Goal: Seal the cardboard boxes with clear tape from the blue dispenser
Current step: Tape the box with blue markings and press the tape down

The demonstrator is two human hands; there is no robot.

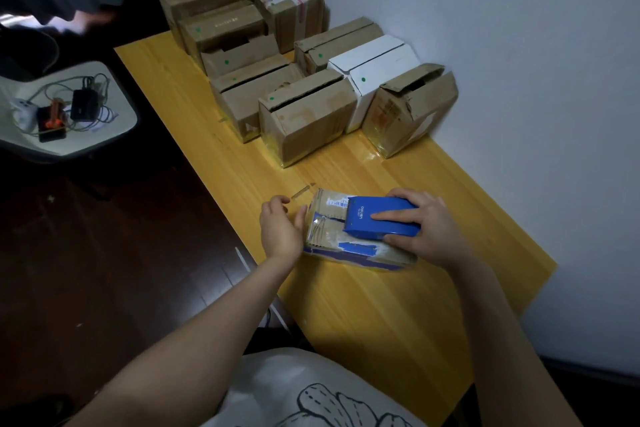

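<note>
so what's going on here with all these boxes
A person is taping a small cardboard box that lies on the yellow table. Their right-hand grip holds the blue dispenser flat on the box's top. The left-hand grip sits at the box's left end, thumb against it, fingers loosely curled. More boxes stand in rows by the wall, several with their top flaps not taped down.

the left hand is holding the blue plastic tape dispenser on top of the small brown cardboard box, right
No: in the head view the right hand holds the blue plastic tape dispenser on top of the small brown cardboard box; the left hand sits at the box's end.
</note>
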